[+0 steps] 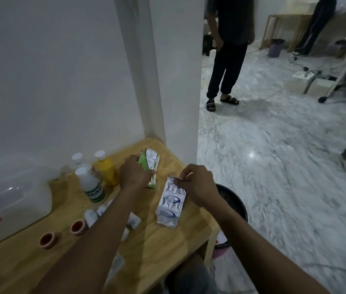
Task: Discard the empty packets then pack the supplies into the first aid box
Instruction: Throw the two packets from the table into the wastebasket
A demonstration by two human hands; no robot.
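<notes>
My left hand [135, 172] grips a green and white packet [149, 164] above the far part of the wooden table [168, 236]. My right hand [197, 183] pinches the top corner of a silver blister packet [171, 203], which hangs down over the table's right side. The translucent first aid box [10, 194] with red markings sits at the left edge of the table. A yellow bottle [107, 168] and two white bottles [91, 186] stand between the box and my left hand. Small white items [92, 215] lie partly hidden under my left forearm.
A dark waste bin [233, 202] stands on the marble floor just right of the table, below my right wrist. Two small red-brown pots [49, 239] sit near the box. A white wall corner rises behind the table. A person [229, 49] stands beyond on the floor.
</notes>
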